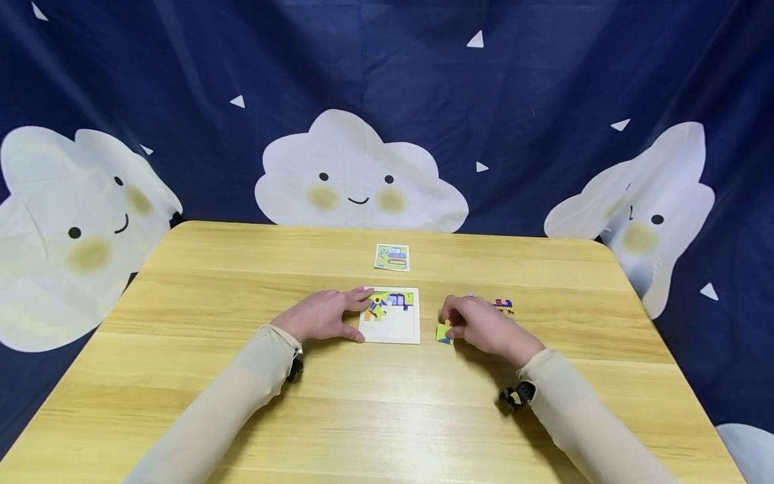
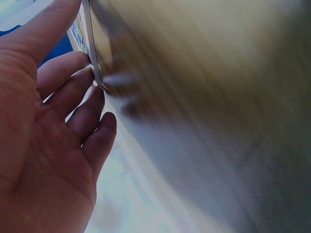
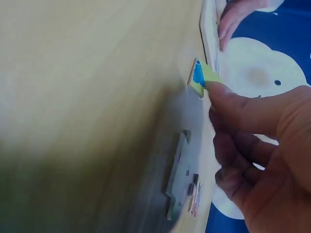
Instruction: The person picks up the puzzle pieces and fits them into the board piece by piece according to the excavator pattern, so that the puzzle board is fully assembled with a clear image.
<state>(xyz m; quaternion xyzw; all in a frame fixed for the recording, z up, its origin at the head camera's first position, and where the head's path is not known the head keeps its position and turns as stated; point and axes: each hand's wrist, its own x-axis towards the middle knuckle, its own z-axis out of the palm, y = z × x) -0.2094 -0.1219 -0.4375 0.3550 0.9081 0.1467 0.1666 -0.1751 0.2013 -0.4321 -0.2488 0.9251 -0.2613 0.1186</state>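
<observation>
A white-framed jigsaw board (image 1: pixel 399 332) lies on the table, its upper part and left side partly filled with green, yellow and blue pieces. My left hand (image 1: pixel 323 314) rests against the board's left edge, thumb near the lower corner and fingertips at the upper one. In the left wrist view, those fingers (image 2: pixel 92 109) touch the thin edge without curling round it. Just right of the board, my right hand (image 1: pixel 486 326) pinches a yellow-green jigsaw piece (image 1: pixel 444 334) with a blue patch. The right wrist view shows this jigsaw piece (image 3: pixel 198 77) tilted between thumb and fingers.
More loose jigsaw pieces (image 1: pixel 503 306) lie beyond and right of my right hand, partly hidden by it. A small picture card (image 1: pixel 392 257) showing a vehicle lies behind the board. A dark blue cloud-print curtain (image 1: pixel 514 87) hangs behind the wooden table (image 1: pixel 230 269).
</observation>
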